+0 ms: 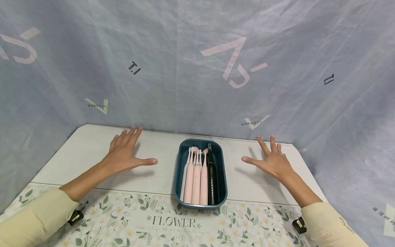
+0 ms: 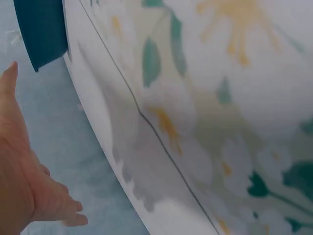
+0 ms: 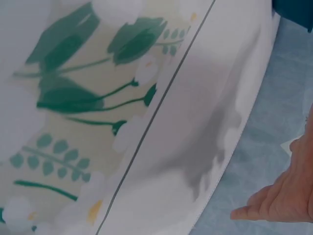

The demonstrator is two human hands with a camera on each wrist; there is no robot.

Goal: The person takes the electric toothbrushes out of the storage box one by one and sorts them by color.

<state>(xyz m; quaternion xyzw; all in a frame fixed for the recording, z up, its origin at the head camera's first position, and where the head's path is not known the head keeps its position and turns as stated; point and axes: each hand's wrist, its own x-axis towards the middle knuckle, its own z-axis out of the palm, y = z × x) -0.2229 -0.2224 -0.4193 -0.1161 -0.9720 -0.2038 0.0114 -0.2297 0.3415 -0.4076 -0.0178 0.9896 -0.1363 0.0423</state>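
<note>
Two empty hands, left hand (image 1: 123,154) and right hand (image 1: 273,162), hang fingers spread over the desk (image 1: 77,147), the bin (image 1: 220,176) between them; its brushes (image 1: 196,180) lie so close together that gripping one could drag a neighbour askew

The flowered tablecloth (image 1: 148,205) bears "FLOWER" (image 1: 174,222) above a line of script (image 1: 172,231) too faint to read, the grey hanging sheet (image 1: 172,92) carries "T.I" (image 1: 134,67) twice and mirror-reversed "PLANNER" (image 1: 255,122), and the right sleeve (image 1: 328,223) has small unclear lettering (image 1: 346,225).
</note>
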